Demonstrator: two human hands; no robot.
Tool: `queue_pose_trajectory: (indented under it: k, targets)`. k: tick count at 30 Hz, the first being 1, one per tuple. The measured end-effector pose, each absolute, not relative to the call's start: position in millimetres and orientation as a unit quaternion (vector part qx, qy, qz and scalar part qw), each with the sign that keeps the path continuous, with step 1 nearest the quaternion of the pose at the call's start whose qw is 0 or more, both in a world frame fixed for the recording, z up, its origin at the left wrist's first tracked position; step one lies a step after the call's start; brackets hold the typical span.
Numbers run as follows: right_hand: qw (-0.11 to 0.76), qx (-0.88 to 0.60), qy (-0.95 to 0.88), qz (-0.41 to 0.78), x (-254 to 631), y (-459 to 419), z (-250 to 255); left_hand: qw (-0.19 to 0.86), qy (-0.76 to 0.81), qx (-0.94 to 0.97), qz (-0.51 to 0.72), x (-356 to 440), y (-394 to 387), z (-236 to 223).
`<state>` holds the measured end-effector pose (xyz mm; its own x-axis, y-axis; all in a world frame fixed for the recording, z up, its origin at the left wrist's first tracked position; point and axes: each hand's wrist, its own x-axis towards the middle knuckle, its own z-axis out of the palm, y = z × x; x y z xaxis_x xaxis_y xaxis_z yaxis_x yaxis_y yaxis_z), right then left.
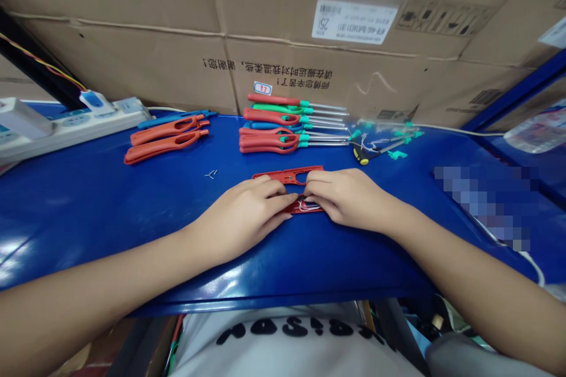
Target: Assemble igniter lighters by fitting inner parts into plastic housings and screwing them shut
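In front of me lies an opened half of a red lighter handle (294, 207) with thin white wires and a dark part inside it. My left hand (247, 215) grips its left end between thumb and fingers. Pinched over its right side is my right hand (354, 197), the fingertips of both hands nearly meeting at the middle. Whatever small part the right fingertips press is hidden. Just behind, the other red handle half (287, 177) rests with its hollow inside facing up, partly covered by my fingers.
Several assembled long-nosed lighters (269, 141) are stacked at the back, beside green pieces (398, 155) and a black-and-yellow tool (360, 156). Red handle shells (163, 147), small screws (212, 174) and a power strip (71, 129) are leftward. Cardboard (177, 53) walls the back.
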<state>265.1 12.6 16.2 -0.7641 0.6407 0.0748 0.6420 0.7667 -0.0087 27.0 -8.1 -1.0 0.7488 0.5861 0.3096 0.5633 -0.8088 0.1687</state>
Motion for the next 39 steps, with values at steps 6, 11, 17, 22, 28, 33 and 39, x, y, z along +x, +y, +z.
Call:
queue_pose_trajectory:
  k: [6,11,17,22,28,33,39]
  targets:
    - [0.017,-0.312,-0.950,-0.032,266.2,10.9,18.7,0.029,0.305,0.937,0.169,28.0,-10.2,-1.1]
    - [0.005,-0.298,-0.954,-0.042,267.5,9.4,21.0,0.046,0.314,0.934,0.166,28.1,-10.2,-2.4]
    - [0.021,-0.298,-0.953,-0.051,268.4,10.4,19.2,0.069,0.307,0.935,0.165,29.5,-8.3,-3.5]
    - [0.038,-0.353,-0.935,-0.010,269.0,10.3,21.8,0.066,0.312,0.934,0.159,32.1,-13.2,0.6]
    - [0.050,-0.352,-0.934,0.042,273.4,12.4,23.5,0.073,0.309,0.930,0.185,31.2,-12.7,-1.9]
    - [0.053,-0.327,-0.943,0.034,271.0,15.6,16.3,0.096,0.295,0.929,0.202,30.1,-8.9,-6.4]
    - [0.069,-0.357,-0.929,0.067,273.5,14.7,24.1,0.097,0.305,0.931,0.175,30.4,-10.2,-5.1]
